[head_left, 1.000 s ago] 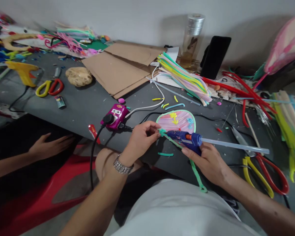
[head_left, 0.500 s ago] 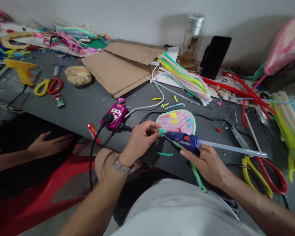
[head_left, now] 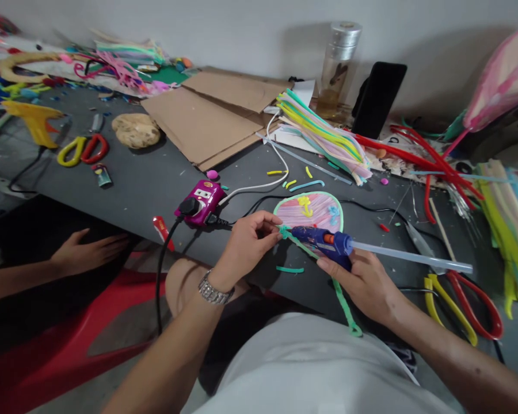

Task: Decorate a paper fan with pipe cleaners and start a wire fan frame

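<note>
Near the table's front edge (head_left: pixel 90 217), the left hand (head_left: pixel 246 248) pinches a green pipe cleaner (head_left: pixel 345 305) against the rim of a pink craft fan (head_left: pixel 311 210), while the right hand (head_left: pixel 362 282) grips a blue glue gun (head_left: pixel 326 241), its nozzle right at that pinch.

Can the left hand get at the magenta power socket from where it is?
Probably yes. The left hand is pinching a green pipe cleaner, but the magenta power socket sits just beyond it, and only a black cord lies between. It would likely need to let go first.

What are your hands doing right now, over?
Right hand: blue glue gun gripped. Left hand: pinching green pipe cleaner against pink fan shape. Black cord behind.
</note>
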{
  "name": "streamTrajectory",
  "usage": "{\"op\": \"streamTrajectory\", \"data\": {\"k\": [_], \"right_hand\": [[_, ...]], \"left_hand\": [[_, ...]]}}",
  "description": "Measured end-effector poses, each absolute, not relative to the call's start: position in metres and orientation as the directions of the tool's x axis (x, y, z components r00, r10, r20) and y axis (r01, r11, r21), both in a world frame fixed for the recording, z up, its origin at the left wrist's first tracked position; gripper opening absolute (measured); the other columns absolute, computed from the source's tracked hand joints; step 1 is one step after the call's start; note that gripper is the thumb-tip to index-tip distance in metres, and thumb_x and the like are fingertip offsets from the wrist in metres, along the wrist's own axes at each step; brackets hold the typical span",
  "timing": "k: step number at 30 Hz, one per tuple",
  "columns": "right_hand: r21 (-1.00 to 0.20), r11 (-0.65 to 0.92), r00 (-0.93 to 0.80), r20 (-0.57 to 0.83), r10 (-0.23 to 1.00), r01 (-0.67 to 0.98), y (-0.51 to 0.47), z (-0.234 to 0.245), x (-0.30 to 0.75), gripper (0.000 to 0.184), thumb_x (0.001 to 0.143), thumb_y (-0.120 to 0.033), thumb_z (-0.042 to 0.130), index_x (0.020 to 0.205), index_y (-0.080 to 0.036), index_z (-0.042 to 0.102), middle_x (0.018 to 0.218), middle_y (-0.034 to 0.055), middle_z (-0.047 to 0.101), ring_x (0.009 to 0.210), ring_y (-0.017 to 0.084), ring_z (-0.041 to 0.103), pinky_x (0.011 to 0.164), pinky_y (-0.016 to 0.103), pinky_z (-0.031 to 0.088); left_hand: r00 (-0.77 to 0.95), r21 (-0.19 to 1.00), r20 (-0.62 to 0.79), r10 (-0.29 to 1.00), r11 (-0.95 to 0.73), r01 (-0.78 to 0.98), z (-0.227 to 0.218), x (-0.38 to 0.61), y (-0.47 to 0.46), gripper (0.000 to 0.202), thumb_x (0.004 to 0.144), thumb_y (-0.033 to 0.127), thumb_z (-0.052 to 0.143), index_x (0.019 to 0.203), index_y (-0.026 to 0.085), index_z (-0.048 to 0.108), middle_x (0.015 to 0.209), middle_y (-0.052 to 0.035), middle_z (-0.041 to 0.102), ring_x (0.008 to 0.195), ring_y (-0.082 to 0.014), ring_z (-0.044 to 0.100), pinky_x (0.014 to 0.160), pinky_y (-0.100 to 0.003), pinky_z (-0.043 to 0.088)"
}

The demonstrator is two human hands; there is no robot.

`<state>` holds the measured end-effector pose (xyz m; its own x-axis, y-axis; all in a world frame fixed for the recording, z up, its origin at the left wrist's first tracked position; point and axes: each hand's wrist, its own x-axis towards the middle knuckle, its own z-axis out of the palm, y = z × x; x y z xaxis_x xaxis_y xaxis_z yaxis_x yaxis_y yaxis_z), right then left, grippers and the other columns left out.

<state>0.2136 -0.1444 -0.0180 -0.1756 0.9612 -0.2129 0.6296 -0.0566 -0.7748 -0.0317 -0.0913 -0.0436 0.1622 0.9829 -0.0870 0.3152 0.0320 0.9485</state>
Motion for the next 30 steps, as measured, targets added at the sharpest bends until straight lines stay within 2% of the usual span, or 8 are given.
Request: {"op": "streamTrajectory", "data": {"k": [4, 9, 17, 22, 26, 30], "right_hand": [[-0.767, -0.033, -0.177, -0.189, 0.966, 0.641, -0.147, -0.02, 0.218, 0.047, 0.094, -0.061, 0.057, 0.073, -0.021, 0.067, 0.066, 0.0013, 0.059, 0.066, 0.019, 0.056, 0.068, 0.032, 0.049], [-0.766, 0.003, -0.205, -0.168, 0.964, 0.643, -0.149, -0.022, 0.218, 0.045, 0.096, -0.061, 0.057, 0.078, -0.022, 0.069, 0.063, -0.0001, 0.056, 0.066, 0.02, 0.056, 0.07, 0.032, 0.049], [-0.758, -0.035, -0.208, -0.223, 0.952, 0.651, -0.146, -0.014, 0.221, 0.046, 0.095, -0.061, 0.059, 0.076, -0.02, 0.069, 0.065, 0.0003, 0.06, 0.065, 0.019, 0.055, 0.065, 0.031, 0.049], [-0.751, -0.057, -0.171, -0.223, 0.96, 0.658, -0.132, -0.002, 0.235, 0.048, 0.096, -0.064, 0.058, 0.087, -0.019, 0.072, 0.073, 0.0007, 0.064, 0.069, 0.019, 0.056, 0.066, 0.03, 0.046], [-0.691, -0.012, -0.182, -0.207, 0.961, 0.722, -0.121, -0.003, 0.236, 0.049, 0.095, -0.064, 0.06, 0.071, -0.022, 0.063, 0.063, -0.0018, 0.055, 0.06, 0.016, 0.049, 0.061, 0.03, 0.042], [-0.675, 0.07, -0.217, -0.135, 0.967, 0.734, -0.115, -0.008, 0.231, 0.053, 0.096, -0.062, 0.06, 0.061, -0.023, 0.053, 0.062, -0.0011, 0.056, 0.06, 0.016, 0.051, 0.066, 0.032, 0.044]], "left_hand": [[0.157, 0.95, -0.089, 0.984, 0.036, 0.31, -0.046, -0.032, -0.091, 0.022, 0.079, 0.03, 0.076, 0.095, 0.017, 0.071, 0.076, -0.0023, 0.073, 0.069, -0.0158, 0.067, 0.067, -0.026, 0.052], [0.143, 0.952, -0.083, 0.986, 0.036, 0.305, -0.046, -0.031, -0.092, 0.021, 0.078, 0.03, 0.076, 0.094, 0.017, 0.071, 0.076, -0.0019, 0.073, 0.068, -0.0154, 0.066, 0.066, -0.026, 0.052], [0.138, 0.953, -0.074, 0.988, 0.03, 0.301, -0.047, -0.031, -0.091, 0.02, 0.078, 0.03, 0.077, 0.093, 0.018, 0.071, 0.075, -0.0023, 0.074, 0.069, -0.016, 0.068, 0.066, -0.026, 0.053], [0.127, 0.962, -0.066, 0.99, 0.029, 0.273, -0.046, -0.031, -0.091, 0.021, 0.077, 0.03, 0.077, 0.092, 0.017, 0.072, 0.076, -0.0026, 0.073, 0.069, -0.0154, 0.067, 0.066, -0.026, 0.053], [0.117, 0.963, -0.065, 0.991, 0.031, 0.268, -0.044, -0.032, -0.092, 0.019, 0.076, 0.029, 0.076, 0.091, 0.017, 0.072, 0.074, -0.0016, 0.073, 0.067, -0.0147, 0.066, 0.064, -0.025, 0.052], [0.115, 0.967, -0.069, 0.991, 0.038, 0.253, -0.045, -0.033, -0.092, 0.02, 0.076, 0.03, 0.077, 0.09, 0.017, 0.072, 0.073, -0.0016, 0.073, 0.066, -0.0145, 0.066, 0.063, -0.025, 0.052]]}}
